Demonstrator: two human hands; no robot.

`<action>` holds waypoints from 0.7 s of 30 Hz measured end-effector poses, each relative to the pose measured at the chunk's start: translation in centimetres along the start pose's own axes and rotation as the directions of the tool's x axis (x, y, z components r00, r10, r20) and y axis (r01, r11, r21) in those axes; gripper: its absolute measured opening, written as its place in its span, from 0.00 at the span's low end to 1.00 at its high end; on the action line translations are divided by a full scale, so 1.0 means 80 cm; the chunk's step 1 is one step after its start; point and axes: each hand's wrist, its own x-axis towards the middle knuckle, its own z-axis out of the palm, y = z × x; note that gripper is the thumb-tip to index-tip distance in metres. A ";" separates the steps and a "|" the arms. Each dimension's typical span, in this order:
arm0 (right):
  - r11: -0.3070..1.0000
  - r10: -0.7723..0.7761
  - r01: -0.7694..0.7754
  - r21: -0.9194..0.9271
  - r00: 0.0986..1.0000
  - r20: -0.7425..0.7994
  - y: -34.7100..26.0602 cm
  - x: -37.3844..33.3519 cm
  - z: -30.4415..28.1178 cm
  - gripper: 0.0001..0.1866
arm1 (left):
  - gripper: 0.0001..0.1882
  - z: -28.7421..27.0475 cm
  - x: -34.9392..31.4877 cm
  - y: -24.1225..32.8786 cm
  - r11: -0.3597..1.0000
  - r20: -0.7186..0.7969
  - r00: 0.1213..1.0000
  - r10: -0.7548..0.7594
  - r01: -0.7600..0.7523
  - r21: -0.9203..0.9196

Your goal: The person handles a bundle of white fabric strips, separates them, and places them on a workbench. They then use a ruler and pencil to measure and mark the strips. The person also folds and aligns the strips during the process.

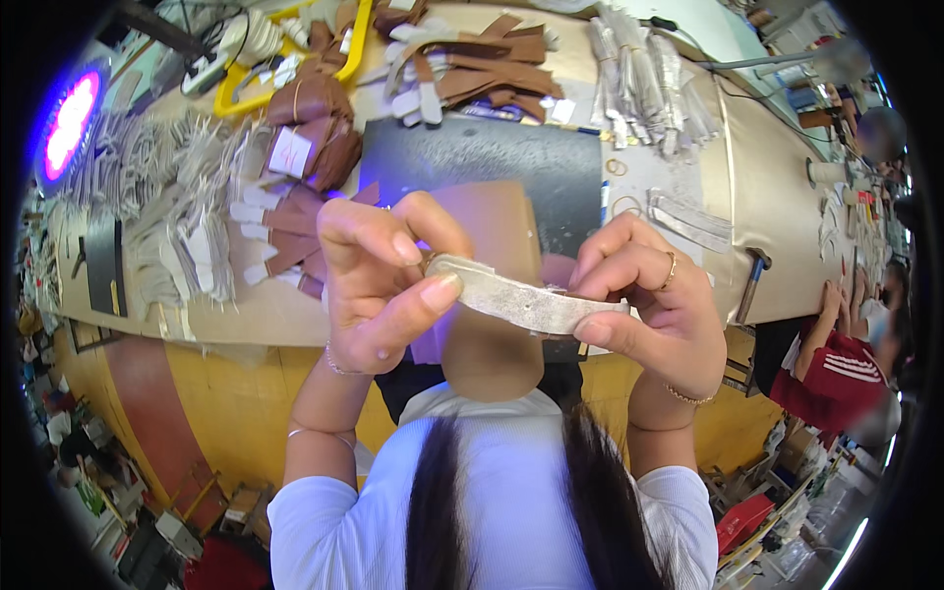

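We look across a long worktable (772, 211) covered in tan, a yellow floor (251, 393) below it crossed by a reddish-brown band (152, 388) at left. A round lamp (74, 128) glows pink and violet at far left.

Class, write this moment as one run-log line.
left hand: pinches one end of pale strip | right hand: pinches other end | pale strip: raised, curved | beyond: dark mat | right: hammer

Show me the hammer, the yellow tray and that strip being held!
Hammer (750, 289), head view: its handle.
Yellow tray (360, 41), head view: its right rim.
Strip (526, 306), head view: middle of its pale side.
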 end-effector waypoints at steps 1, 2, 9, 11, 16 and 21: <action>1.000 -0.016 0.016 -0.016 1.000 -0.008 -0.005 -0.004 -0.006 0.13 | 0.22 0.005 0.008 -0.001 1.000 0.014 1.000 -0.015 0.015 -0.014; 0.999 0.031 -0.031 -0.016 0.999 -0.036 -0.012 -0.009 -0.012 0.12 | 0.22 0.011 0.016 0.000 0.999 0.028 0.999 -0.030 0.030 -0.027; 0.992 -0.041 0.024 -0.126 0.990 -0.134 -0.026 -0.034 -0.032 0.08 | 0.21 0.033 0.037 -0.006 1.000 0.135 0.991 0.001 0.002 -0.019; 0.989 -0.064 0.044 -0.140 0.988 -0.141 -0.027 -0.038 -0.035 0.08 | 0.22 0.038 0.039 -0.006 1.000 0.151 0.989 -0.003 0.005 -0.015; 0.995 -0.055 0.042 -0.091 0.987 -0.150 -0.027 -0.044 -0.040 0.07 | 0.21 0.046 0.042 -0.002 0.996 0.149 0.987 -0.065 0.073 -0.044; 1.000 -0.015 0.016 0.005 0.990 -0.139 -0.019 -0.046 -0.044 0.07 | 0.19 0.067 0.037 0.008 0.936 0.025 0.961 -0.274 0.273 -0.222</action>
